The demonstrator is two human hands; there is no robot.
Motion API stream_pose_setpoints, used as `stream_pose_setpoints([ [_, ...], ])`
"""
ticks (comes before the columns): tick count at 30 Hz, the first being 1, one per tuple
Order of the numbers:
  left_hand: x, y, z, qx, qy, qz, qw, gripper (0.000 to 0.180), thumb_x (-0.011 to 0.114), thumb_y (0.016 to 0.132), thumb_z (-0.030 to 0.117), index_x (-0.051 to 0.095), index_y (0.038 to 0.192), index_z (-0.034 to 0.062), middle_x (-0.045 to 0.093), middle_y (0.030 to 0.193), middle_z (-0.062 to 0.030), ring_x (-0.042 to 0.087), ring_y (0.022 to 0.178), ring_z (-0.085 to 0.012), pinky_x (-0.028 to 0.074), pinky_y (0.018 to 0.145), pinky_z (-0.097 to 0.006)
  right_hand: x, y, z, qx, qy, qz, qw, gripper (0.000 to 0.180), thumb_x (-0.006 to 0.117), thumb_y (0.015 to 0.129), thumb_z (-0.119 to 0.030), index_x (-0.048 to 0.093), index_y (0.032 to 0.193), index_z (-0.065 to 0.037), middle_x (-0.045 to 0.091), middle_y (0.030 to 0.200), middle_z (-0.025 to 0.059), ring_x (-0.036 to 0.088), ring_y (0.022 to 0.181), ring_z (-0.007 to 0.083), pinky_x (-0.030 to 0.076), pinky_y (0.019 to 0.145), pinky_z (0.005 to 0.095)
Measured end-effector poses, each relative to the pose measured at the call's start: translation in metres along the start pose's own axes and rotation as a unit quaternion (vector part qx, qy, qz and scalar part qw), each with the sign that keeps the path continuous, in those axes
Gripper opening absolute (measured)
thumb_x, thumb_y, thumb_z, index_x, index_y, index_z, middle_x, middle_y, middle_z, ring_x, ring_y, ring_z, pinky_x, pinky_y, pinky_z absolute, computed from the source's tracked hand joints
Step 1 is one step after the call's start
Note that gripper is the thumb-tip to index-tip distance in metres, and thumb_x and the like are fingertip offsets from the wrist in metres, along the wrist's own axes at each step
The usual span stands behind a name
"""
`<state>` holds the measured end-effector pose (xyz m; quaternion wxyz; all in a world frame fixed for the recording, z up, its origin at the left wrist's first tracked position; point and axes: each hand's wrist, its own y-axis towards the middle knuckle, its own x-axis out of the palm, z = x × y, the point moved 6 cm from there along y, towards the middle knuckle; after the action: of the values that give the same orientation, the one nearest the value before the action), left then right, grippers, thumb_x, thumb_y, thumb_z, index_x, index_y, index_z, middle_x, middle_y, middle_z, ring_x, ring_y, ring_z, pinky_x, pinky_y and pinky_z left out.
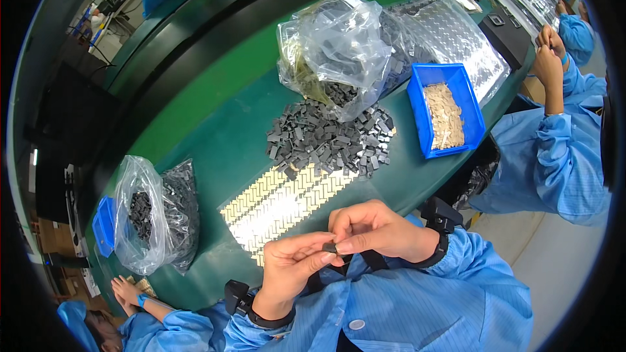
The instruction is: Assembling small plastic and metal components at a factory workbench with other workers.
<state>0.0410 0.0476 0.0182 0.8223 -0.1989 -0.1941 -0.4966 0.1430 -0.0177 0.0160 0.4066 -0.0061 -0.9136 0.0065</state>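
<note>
Left hand [293, 266] and right hand [386, 234] meeting above near edge of tabletop [238, 120]; fingers of both pinching small dark piece [330, 248], apparently mid-handling. Just beyond, pale-patterned sheet [287, 205] lying flat, rows looking largely filled. Farther, big heap [326, 138] of similar loose pieces waiting, suggesting plenty left. At right, blue bin [471, 101] holding tan pieces [445, 117]. Finished pieces not showing distinctly; cannot tell count done.

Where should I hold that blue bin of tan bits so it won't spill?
I'd hold the blue bin by its two long walls, from left and right: they stand up around the tan pieces, and its top is open, so keep it level.
</note>
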Motion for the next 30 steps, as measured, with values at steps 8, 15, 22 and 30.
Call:
stream_pose_setpoints([
  [8, 0.017, 0.004, 0.025, 0.004, 0.209, 0.013, 0.978, 0.038, 0.059, 0.075, -0.012, 0.054, 0.111, -0.0044, 0.064, 0.087, -0.0142, 0.064, 0.076, -0.0197, 0.052, 0.069, -0.028, 0.0, 0.004, 0.01, 0.049, 0.001, 0.026, 0.998, 0.009, 0.055, 0.077, -0.005, 0.049, 0.071, -0.005, 0.049, 0.066, -0.0034, 0.047, 0.064, 0.0026, 0.037, 0.058, 0.0171],
  [15, 0.018, -0.001, 0.025, 0.041, 0.33, 0.015, 0.943, 0.037, 0.062, 0.07, -0.013, 0.058, 0.106, -0.0057, 0.063, 0.082, -0.0182, 0.064, 0.072, -0.0227, 0.054, 0.066, -0.03, -0.002, 0.008, 0.015, 0.07, -0.09, -0.005, 0.993, 0.007, 0.052, 0.081, -0.008, 0.052, 0.076, -0.004, 0.05, 0.066, -0.0028, 0.044, 0.062, 0.0022, 0.034, 0.054, 0.017],
  [22, 0.006, -0.003, 0.004, 0.025, -0.043, 0.064, 0.997, 0.022, 0.056, 0.079, -0.008, 0.06, 0.1, -0.0063, 0.062, 0.091, -0.0206, 0.064, 0.077, -0.0239, 0.054, 0.069, -0.032, -0.001, 0.011, 0.009, 0.021, -0.035, -0.025, 0.999, 0.022, 0.053, 0.089, -0.023, 0.053, 0.077, -0.004, 0.053, 0.069, -0.0026, 0.042, 0.06, 0.0028, 0.033, 0.054, 0.0184],
  [30, 0.009, -0.011, -0.027, -0.131, -0.363, 0.071, 0.92, 0.021, 0.051, 0.086, 0.005, 0.059, 0.104, -0.0015, 0.064, 0.086, -0.0166, 0.063, 0.076, -0.0208, 0.053, 0.068, -0.032, 0.005, 0.006, -0.017, -0.345, -0.488, 0.036, 0.801, 0.021, 0.058, 0.084, -0.021, 0.048, 0.072, -0.006, 0.049, 0.064, 0.0042, 0.046, 0.055, 0.0183, 0.037, 0.056, 0.0289],
])
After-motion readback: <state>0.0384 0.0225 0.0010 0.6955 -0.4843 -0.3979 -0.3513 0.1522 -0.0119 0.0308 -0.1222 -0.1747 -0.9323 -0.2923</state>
